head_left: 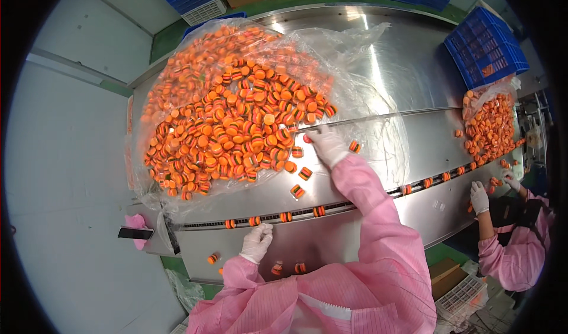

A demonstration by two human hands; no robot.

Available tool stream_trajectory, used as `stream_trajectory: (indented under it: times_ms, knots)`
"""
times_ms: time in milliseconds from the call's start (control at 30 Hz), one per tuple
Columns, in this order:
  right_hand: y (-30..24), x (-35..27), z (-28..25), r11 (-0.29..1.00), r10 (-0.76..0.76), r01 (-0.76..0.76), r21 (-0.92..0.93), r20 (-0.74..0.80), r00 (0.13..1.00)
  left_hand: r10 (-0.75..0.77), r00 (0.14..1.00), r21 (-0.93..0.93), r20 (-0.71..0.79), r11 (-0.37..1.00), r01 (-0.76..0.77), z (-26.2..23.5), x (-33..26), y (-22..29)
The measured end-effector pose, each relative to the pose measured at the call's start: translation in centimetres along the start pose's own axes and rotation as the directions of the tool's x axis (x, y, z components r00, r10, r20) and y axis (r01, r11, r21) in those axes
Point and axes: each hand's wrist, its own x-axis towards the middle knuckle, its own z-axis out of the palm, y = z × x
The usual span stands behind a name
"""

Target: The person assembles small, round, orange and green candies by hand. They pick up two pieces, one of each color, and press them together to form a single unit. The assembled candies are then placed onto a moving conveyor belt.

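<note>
Currently the left hand [257, 243] is sitting just before the chain [303, 214], the right hand [327, 145] touching a piece [307, 138] beyond it. Whether fingers are gripping, I cannot tell.

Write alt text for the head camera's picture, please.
A person's white-gloved right hand reaches to the edge of a large heap of orange striped pieces amid clear plastic on a metal table; the left hand is beside a narrow track lined with more. Farther right, a co-worker is near a smaller heap.
</note>
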Motion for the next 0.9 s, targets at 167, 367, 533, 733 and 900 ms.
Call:
stream_trajectory:
  times_ms: [167, 367, 533, 733, 900]
  knots:
    - [-2.1, 1.7, 1.0, 0.984, 0.066, -0.037, -0.172, 0.166, 0.984, 0.197, 0.980, 0.130, -0.041, 0.973, -0.190, 1.5, 1.3, 2.4]
    - [0.9, 1.2, 2.0, 0.862, 0.105, -0.132, 0.489, 0.084, 0.991, 0.547, 0.822, 0.405, -0.158, 0.795, -0.451, 4.0, 8.9, 7.5]
    - [2.4, -1.8, 1.8, -0.385, 0.136, -0.291, 0.876, 0.365, 0.921, 0.496, 0.867, 0.655, 0.053, 0.638, -0.405, 4.9, 13.8, 11.5]
    - [1.4, -4.5, -0.7, -0.729, 0.027, -0.074, 0.681, 0.136, 0.990, 0.548, 0.795, 0.851, 0.260, 0.259, -0.457, 7.9, 20.8, 10.7]
    - [1.7, -6.2, -1.9, -0.710, 0.106, -0.015, 0.704, 0.128, 0.986, 0.420, 0.825, 0.919, 0.379, -0.069, -0.387, 9.2, 23.8, 10.4]
